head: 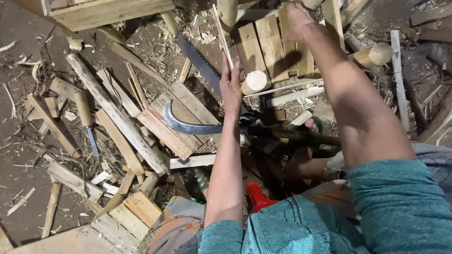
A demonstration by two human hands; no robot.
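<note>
Fingers [230,70] of the left hand [231,87] straight, together — beside pale round peg [255,81]; right hand [295,21] grips slatted wood [270,44].

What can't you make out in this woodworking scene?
- Head view: the left hand is seen edge-on, so what it touches is unclear.
- The sickle handle passes behind the left forearm.
- The right hand covers part of the slatted wooden piece.
</note>
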